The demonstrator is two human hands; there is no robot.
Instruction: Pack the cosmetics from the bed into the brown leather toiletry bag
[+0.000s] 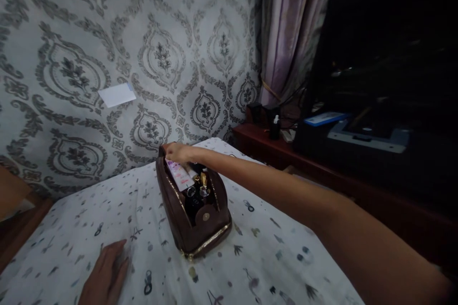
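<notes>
A brown toiletry bag (171, 205) with gold zips stands unzipped on a white patterned bedsheet. Inside lie a white tube with pink and purple print (181, 176), dark bottles (193, 201) and a gold-topped bottle (203, 180). My right hand (178, 152) reaches over the bag's far end, its fingers curled at the upper end of the tube and beside the brown rim. Whether they grip the tube or the rim cannot be told. On the sheet, left of the bag, rests my left hand (105, 274), fingers stretched and holding nothing.
Behind the bed is a patterned wall with a white card (117, 95) on it. To the right, a red-brown cabinet (250, 140) carries a small dark bottle (275, 127), cables and a large dark screen (379, 66). A pinkish curtain (286, 24) hangs in the corner.
</notes>
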